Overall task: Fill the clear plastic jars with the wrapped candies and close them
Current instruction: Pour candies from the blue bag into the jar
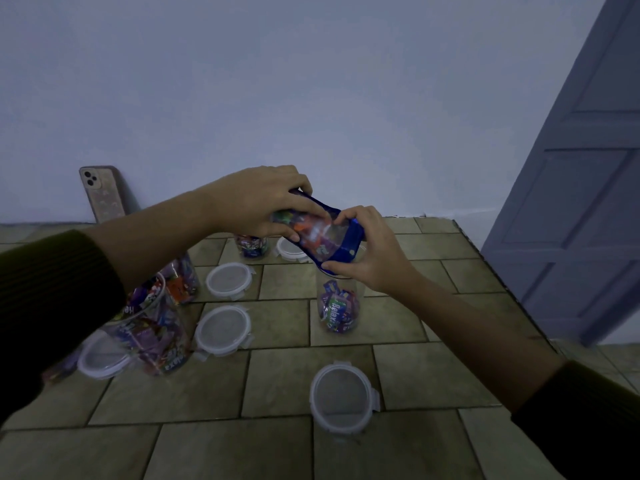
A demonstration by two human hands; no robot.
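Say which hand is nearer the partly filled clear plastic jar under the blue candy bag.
Right: the right hand holds the blue candy bag's mouth at the clear plastic jar's rim; the left hand grips its raised end, above-left.

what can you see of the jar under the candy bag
The clear plastic jar is a tall cylinder standing upright on the tiled surface, lid off. Wrapped candies, mostly purple with some green, fill roughly its lower half. The candy bag, gripped by the left hand and right hand, tips its mouth at the jar's top; whether either hand touches the jar is unclear.
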